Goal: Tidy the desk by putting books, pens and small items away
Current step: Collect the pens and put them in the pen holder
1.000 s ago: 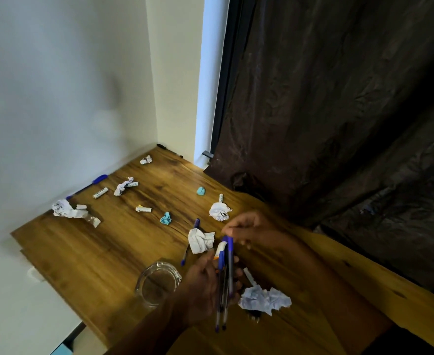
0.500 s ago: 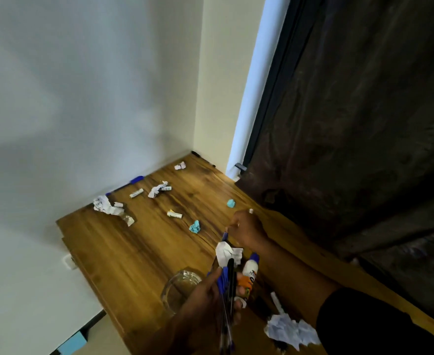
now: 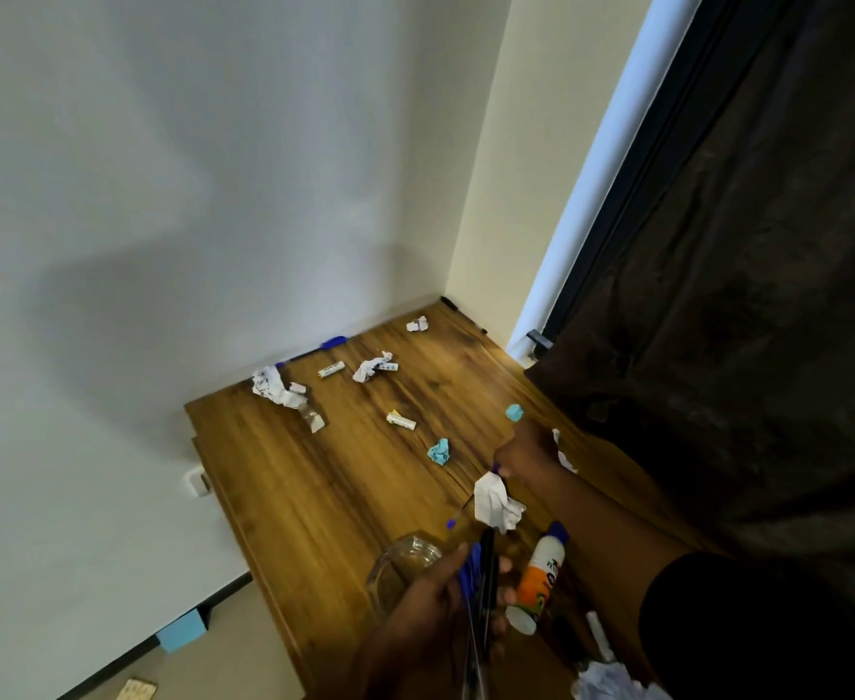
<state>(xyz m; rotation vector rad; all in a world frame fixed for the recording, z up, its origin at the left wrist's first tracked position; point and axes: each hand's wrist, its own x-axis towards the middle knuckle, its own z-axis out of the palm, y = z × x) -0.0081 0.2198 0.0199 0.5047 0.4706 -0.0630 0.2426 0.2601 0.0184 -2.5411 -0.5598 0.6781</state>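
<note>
My left hand [image 3: 430, 623] grips a bundle of blue and black pens [image 3: 481, 583] upright, low in the view beside a clear glass jar [image 3: 405, 563]. My right hand [image 3: 529, 449] is stretched forward onto the wooden desk [image 3: 314, 487]. Its fingertips sit at the blue end of a pen [image 3: 458, 512] that lies partly under a crumpled white paper [image 3: 496, 502]. Whether they pinch the pen is unclear. Another blue pen [image 3: 332, 342] lies against the wall.
An orange-and-white glue bottle [image 3: 541, 578] lies near my left hand. Crumpled white papers [image 3: 273, 386], [image 3: 372, 368], two blue scraps [image 3: 439, 451], [image 3: 514, 411] and small white tubes [image 3: 331, 369], [image 3: 401, 420] litter the desk. A dark curtain [image 3: 743, 295] hangs at right.
My right hand left the pen bundle and reached forward to the pen under the paper. My left hand kept the pens. The view swung left, and the glue bottle came into sight.
</note>
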